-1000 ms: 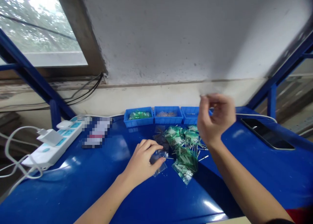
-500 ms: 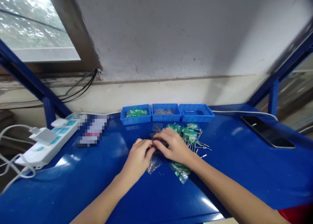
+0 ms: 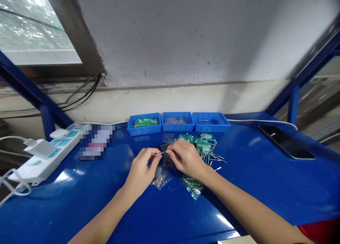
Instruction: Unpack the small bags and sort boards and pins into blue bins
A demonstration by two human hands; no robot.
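As left hand (image 3: 141,167), right hand (image 3: 188,159) pinch rod (image 3: 159,154), axis runs roughly crosswise.

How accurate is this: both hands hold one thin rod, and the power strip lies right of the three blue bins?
Wrong side: the head view shows the power strip left of the blue bins. The left hand and right hand do hold one thin rod.

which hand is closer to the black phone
Right. The right hand is left of the black phone, and the left hand is farther left, beyond the right one.
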